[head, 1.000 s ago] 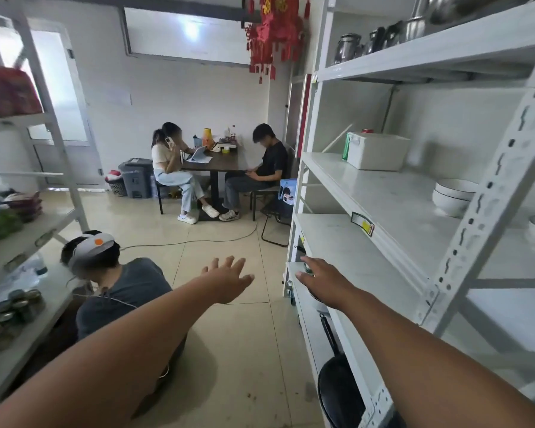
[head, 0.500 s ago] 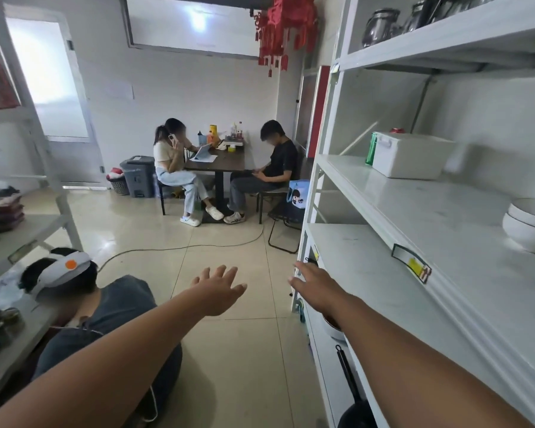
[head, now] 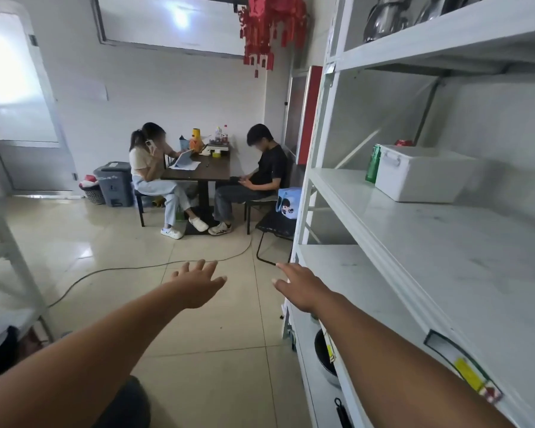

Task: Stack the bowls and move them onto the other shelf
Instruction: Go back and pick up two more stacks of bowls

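No white bowls show in the head view now. My left hand (head: 198, 282) is stretched forward over the tiled floor, fingers straight and spread, holding nothing. My right hand (head: 300, 285) reaches out beside the front edge of the white shelf unit (head: 393, 267) on my right, fingers straight and empty. The hands are apart and touch nothing. On the low shelf under my right forearm lies a dark bowl-like pan (head: 325, 359), partly hidden.
A white lidded box (head: 420, 174) and a green bottle (head: 372, 163) stand at the back of the upper shelf. Metal pots (head: 386, 17) sit on the top shelf. Another rack (head: 10, 267) stands left. Two people sit at a dark table (head: 204, 169). A cable (head: 130, 268) crosses the floor.
The view has swung left and up: the white bowls on the right shelf and the crouching person at lower left have slid out of sight. Both hands stay extended and empty.
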Demonstrator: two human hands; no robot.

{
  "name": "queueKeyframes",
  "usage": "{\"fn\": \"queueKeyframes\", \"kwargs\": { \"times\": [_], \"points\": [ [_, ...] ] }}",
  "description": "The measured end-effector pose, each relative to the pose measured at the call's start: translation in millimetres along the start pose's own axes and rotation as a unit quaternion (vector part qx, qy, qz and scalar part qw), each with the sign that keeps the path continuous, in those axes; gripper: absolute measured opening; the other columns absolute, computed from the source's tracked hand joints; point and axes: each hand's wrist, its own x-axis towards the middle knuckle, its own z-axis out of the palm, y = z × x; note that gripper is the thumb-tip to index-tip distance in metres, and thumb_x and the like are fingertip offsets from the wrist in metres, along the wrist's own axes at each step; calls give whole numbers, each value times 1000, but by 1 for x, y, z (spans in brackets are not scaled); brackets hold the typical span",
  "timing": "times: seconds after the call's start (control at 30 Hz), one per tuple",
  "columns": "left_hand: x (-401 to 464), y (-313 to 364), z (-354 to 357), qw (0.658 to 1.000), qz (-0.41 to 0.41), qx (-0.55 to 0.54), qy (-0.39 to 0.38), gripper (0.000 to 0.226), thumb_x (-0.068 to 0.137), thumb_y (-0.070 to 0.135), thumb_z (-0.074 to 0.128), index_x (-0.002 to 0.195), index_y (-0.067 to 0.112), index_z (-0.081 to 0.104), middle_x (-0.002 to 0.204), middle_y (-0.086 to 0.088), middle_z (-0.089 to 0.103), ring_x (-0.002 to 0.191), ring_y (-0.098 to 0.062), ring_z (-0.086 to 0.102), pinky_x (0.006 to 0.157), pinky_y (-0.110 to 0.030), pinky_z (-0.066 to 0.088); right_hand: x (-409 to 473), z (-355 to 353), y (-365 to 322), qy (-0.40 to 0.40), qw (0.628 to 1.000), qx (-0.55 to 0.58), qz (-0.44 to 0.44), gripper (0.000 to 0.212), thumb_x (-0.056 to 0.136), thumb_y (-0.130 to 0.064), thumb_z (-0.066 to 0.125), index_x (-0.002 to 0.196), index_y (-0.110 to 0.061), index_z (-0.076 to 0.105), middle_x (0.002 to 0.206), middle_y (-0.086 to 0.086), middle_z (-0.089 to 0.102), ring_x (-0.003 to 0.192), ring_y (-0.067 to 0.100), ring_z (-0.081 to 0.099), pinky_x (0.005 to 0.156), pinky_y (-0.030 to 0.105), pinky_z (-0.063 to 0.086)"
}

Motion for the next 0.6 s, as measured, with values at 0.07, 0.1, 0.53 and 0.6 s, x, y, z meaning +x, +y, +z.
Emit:
{"fn": "queueKeyframes", "kwargs": {
  "times": [0.07,0.1,0.53,0.6],
  "points": [
    [23,0,-6,1000,5,9,-3,66,99,57,22,156,28,5,165,-3,5,150,-37,2,120,-53,12,21,-1,3,-2,1000,0,4,57,101,-47,39,154,-29,29,163,-1,26,149,22,24,118,44,26],
    [36,-1,-10,1000,11,22,-11,65,100,56,22,156,28,5,165,-4,4,150,-38,1,120,-54,12,31,-1,4,-3,1000,-1,6,57,101,-47,39,154,-30,29,163,-1,27,148,22,25,118,44,26],
    [232,64,-84,985,159,-59,35,54,102,26,39,152,25,20,162,-13,7,148,-38,11,117,-57,20,173,-77,18,100,991,1,93,59,99,-48,43,151,-23,36,157,6,35,143,28,35,114,43,31],
    [251,106,-98,976,208,-56,34,53,102,30,36,152,26,21,162,-13,10,147,-37,14,117,-55,21,170,-106,28,146,982,-5,116,55,99,-45,44,148,-22,41,155,7,39,140,29,38,112,43,34]
  ]
}}
